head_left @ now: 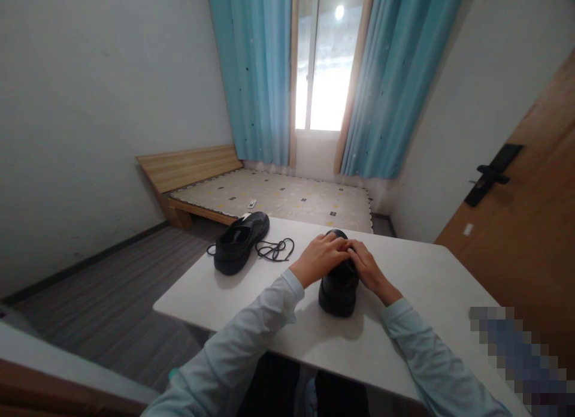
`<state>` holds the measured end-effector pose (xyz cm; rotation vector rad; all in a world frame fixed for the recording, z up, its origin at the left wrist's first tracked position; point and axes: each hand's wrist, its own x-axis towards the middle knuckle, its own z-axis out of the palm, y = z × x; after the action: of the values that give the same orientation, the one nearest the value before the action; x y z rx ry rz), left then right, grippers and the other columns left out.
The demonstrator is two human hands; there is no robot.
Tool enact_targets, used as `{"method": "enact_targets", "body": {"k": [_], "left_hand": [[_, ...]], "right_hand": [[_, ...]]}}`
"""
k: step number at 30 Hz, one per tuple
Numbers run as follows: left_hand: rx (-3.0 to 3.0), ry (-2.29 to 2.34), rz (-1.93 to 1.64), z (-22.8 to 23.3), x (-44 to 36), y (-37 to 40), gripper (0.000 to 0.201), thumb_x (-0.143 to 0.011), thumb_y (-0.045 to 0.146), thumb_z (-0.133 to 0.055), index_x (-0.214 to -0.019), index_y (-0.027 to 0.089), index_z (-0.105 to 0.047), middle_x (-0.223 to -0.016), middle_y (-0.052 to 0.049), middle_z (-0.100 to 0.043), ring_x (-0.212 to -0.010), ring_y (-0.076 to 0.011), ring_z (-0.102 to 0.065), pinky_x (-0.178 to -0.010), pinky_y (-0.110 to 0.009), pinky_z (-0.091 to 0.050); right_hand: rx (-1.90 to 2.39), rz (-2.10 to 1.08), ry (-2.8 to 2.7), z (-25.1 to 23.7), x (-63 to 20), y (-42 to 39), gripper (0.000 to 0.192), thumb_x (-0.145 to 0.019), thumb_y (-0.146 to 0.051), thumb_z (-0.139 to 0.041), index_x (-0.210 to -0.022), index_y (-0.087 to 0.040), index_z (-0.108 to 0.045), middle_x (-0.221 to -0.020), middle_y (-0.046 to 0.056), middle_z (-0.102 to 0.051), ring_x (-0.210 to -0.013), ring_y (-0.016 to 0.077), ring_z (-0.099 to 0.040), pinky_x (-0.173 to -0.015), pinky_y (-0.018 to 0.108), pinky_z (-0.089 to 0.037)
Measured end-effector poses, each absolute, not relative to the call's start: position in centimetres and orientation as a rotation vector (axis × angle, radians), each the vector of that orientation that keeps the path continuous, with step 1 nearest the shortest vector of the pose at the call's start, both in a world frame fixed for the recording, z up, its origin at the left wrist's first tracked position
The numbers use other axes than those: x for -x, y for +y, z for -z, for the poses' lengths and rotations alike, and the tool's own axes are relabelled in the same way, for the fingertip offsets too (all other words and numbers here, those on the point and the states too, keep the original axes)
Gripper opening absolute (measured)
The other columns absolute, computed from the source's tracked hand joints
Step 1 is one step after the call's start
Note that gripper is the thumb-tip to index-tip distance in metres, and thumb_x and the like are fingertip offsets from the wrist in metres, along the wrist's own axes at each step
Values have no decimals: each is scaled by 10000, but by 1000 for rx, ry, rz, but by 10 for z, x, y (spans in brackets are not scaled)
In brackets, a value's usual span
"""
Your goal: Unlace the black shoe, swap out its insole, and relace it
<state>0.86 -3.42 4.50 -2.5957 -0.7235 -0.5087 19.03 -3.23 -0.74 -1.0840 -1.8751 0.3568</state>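
On the white table [404, 267] a black shoe [339, 294] stands with its heel towards me and its toe towards the window. My left hand [320, 258] lies over the left side of its upper, fingers bent and closed on it. From the right side, my right hand [369, 266] grips the same shoe, its fingertips meeting those of the left over the lacing area. Whatever the fingertips pinch there is hidden. To the left rests a second black shoe [236, 246], untouched. A loose black shoelace [276, 249] lies tangled beside it.
Beyond the table is a low bed [291, 192] with a wooden headboard [193, 165] and a small white object [252, 204] on it. Blue curtains [260, 75] frame the window. A wooden door [530, 213] is at the right, near a pixelated patch.
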Motion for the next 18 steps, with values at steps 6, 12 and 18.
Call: {"method": "enact_targets", "body": {"k": [6, 12, 18], "left_hand": [[2611, -779, 555, -44, -6, -40, 145, -899, 270, -521, -900, 240, -663, -1018, -29, -636, -986, -206, -492, -736, -333, -333], [2615, -881, 573, -46, -5, -53, 138, -910, 283, -507, -910, 226, -633, -875, -22, -660, -950, -206, -520, -729, -341, -312], [2595, -955, 577, -47, 0, -66, 109, -907, 269, -513, -924, 224, -611, -864, -15, -646, -879, -181, -541, -712, -336, -312]], "right_hand": [[1083, -337, -1853, 10, -191, -32, 277, -941, -381, -334, -923, -224, -562, -1015, 77, -606, -1005, 230, -541, -929, 411, -415], [1071, -341, -1824, 13, -193, -31, 323, -954, -408, -312, -946, -219, -574, -1055, 84, -612, -1037, 221, -544, -957, 411, -409], [1079, -340, -1819, 16, -194, -29, 341, -953, -427, -313, -933, -218, -581, -1060, 85, -620, -1043, 221, -546, -965, 413, -409]]}}
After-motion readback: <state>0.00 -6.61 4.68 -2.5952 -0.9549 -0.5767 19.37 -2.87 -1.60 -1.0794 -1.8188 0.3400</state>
